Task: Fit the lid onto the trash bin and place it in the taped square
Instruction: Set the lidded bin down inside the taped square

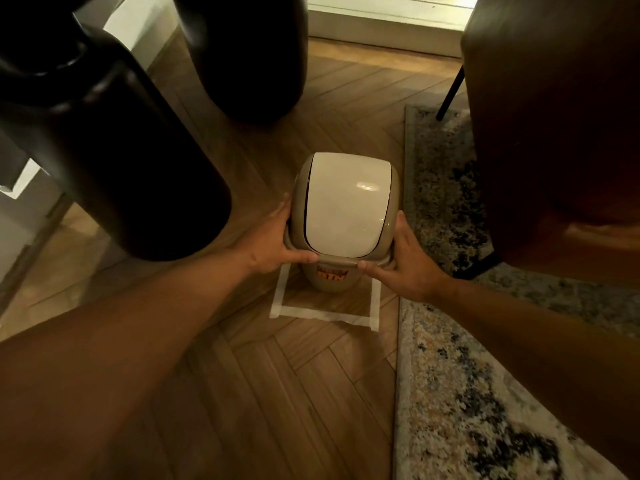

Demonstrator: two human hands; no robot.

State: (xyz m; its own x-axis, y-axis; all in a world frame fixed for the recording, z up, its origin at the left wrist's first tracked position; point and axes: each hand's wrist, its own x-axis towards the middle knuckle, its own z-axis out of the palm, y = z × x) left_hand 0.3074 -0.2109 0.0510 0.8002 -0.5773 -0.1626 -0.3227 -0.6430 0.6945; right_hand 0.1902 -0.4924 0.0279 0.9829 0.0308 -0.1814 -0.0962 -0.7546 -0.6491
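A small beige trash bin [327, 280] with an orange label stands upright on the wooden floor, inside the square of white tape [323, 315]. Its lid [346, 202], beige with a cream swing flap, sits on top of the bin. My left hand [273, 242] grips the lid's left rim, thumb along the front edge. On the right rim my right hand [403, 261] grips the same way. The far side of the taped square is hidden behind the bin.
Two big dark rounded objects [114, 150] stand close on the left and behind. A brown chair [561, 133] with thin black legs stands on a patterned rug [485, 393] to the right. Herringbone wood floor lies in front of the tape.
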